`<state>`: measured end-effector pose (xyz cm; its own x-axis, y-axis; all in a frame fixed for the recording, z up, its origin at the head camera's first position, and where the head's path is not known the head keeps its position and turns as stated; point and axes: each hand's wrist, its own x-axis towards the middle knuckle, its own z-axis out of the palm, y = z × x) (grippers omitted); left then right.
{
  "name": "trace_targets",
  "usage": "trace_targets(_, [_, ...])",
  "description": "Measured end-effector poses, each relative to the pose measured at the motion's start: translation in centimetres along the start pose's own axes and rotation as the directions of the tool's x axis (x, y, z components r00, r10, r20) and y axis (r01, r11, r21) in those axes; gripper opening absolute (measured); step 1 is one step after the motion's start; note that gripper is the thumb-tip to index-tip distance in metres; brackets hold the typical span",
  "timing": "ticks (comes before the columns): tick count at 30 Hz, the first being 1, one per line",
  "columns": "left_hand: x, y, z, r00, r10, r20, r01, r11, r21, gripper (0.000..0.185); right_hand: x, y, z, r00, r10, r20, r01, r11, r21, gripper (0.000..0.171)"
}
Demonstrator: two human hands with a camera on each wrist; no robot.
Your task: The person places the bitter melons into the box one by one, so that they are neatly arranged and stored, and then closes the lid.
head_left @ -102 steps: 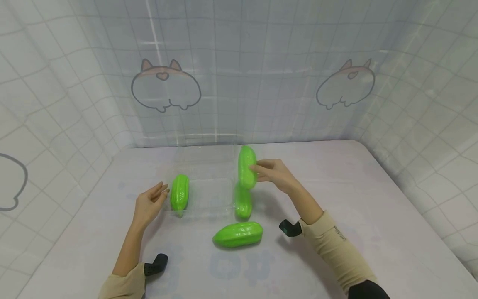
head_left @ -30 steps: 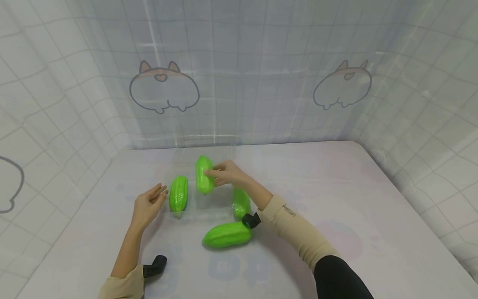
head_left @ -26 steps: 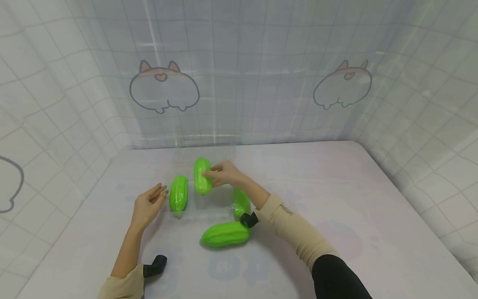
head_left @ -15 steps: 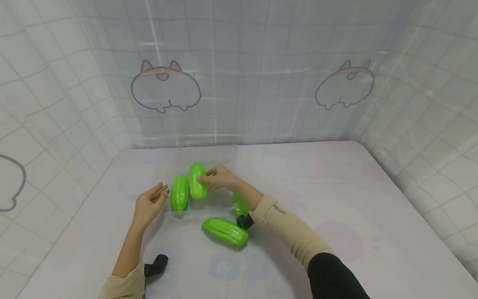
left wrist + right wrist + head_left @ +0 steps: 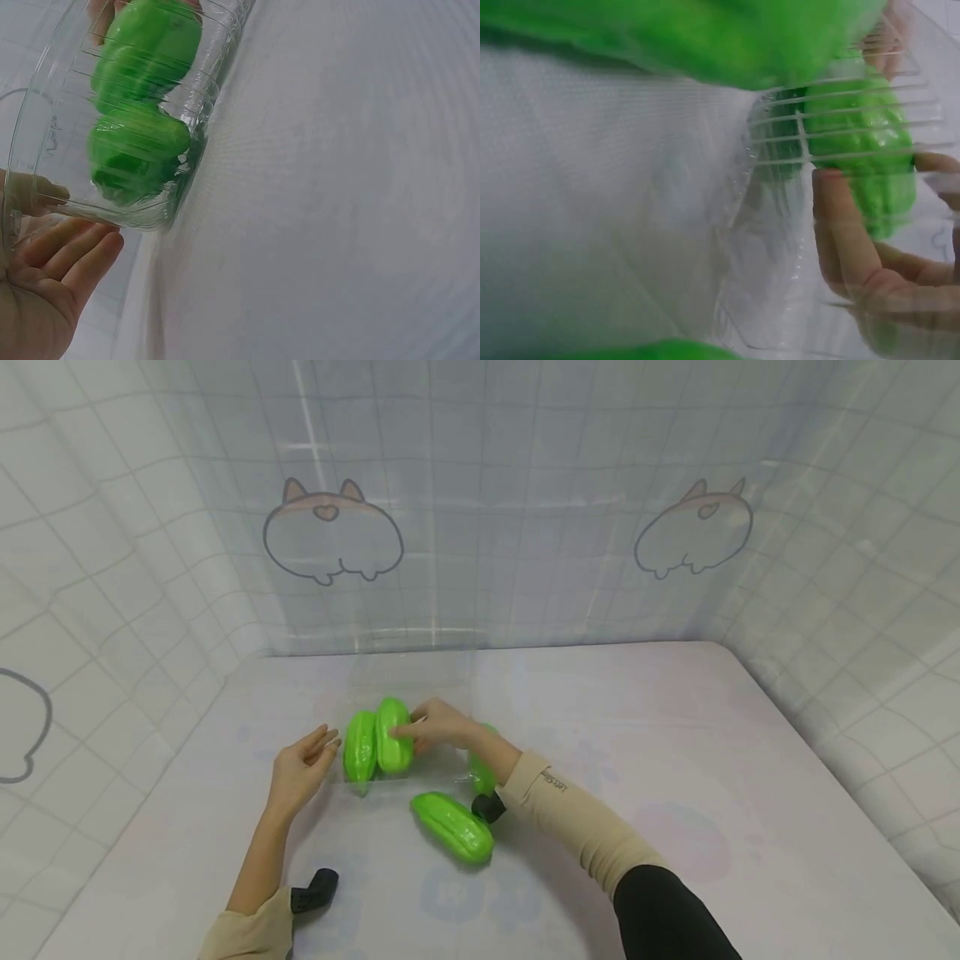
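My right hand (image 5: pixel 442 727) grips a glossy, ridged green toy vegetable (image 5: pixel 393 739) between thumb and fingers, inside a clear plastic box (image 5: pixel 442 781). Beside it on the left, a second ridged green vegetable (image 5: pixel 360 747) lies in the box, close along its left side. Through the clear wall, the right wrist view shows the right-hand fingers (image 5: pixel 847 225) around the held vegetable (image 5: pixel 862 142). At the box's left edge, my left hand (image 5: pixel 300 768) pinches the clear wall, thumb on one side and fingers (image 5: pixel 82 255) on the other.
A third green vegetable (image 5: pixel 453 828) lies in front of the box. Another green vegetable (image 5: pixel 482 774), partly hidden by my right forearm, lies at the box's right side. The clear lid (image 5: pixel 412 668) extends toward the back. Patterned curtains (image 5: pixel 525 543) enclose the pale table (image 5: pixel 600 893).
My right hand has carried the green vegetable left from the box's right side, then down beside the one inside. The front vegetable has turned and shifted left. My left hand stays put.
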<state>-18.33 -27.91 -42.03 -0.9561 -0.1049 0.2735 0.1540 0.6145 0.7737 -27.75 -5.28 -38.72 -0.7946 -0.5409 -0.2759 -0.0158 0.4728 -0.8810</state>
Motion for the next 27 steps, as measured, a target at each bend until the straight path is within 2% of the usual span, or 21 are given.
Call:
trace_targets(5, [0.1, 0.1, 0.0, 1.0, 0.001, -0.007, -0.001, 1.0, 0.007, 0.045, -0.3, -0.1, 0.2, 1.0, 0.001, 0.008, -0.001, 1.0, -0.025, 0.068])
trace_targets(12, [0.0, 0.1, 0.0, 1.0, -0.004, 0.002, 0.004, 1.0, -0.005, 0.046, -0.2, 0.5, 0.3, 0.999, -0.022, 0.023, 0.026, 0.983, -0.183, 0.064])
trace_targets(16, [0.0, 0.0, 0.0, 1.0, 0.024, 0.001, -0.024, 1.0, -0.007, 0.044, -0.4, 0.6, 0.3, 0.998, -0.028, 0.049, 0.037, 0.979, -0.202, 0.063])
trace_targets(23, [0.1, -0.1, 0.0, 0.999, 0.033, -0.006, -0.033, 0.999, -0.01, 0.044, -1.1, 0.0, -0.5, 0.989, -0.144, -0.044, 0.117, 0.922, -0.37, 0.065])
trace_targets(27, [0.1, 0.0, 0.0, 1.0, 0.025, -0.004, -0.025, 1.0, -0.007, 0.044, -1.6, -0.1, -1.5, 0.981, -0.192, -0.039, 0.169, 0.93, -0.327, 0.063])
